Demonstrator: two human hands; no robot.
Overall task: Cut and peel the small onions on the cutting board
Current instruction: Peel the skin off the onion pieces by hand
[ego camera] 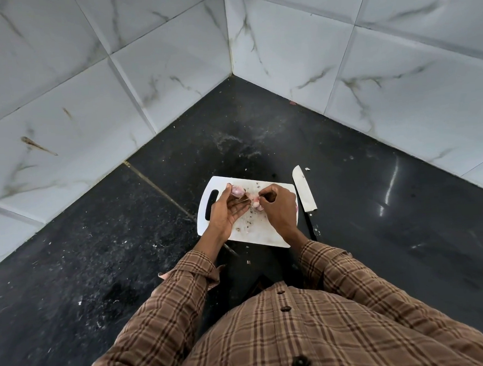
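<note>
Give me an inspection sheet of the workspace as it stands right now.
Surface: black stone counter, dusty, flecked with scraps.
Job's things: white cutting board in front of the person; small onion at the left hand's fingertips; more onion pieces on the board between the hands.
Knife: knife lies on the counter just right of the board, not held.
Clutter: peel bits scattered on the board.
Grippers: left hand holds the onion; right hand pinched shut, what it grips cannot be told.
Cables: nothing seen.
Surroundings: marbled wall tiles meeting in a corner, some stained.
</note>
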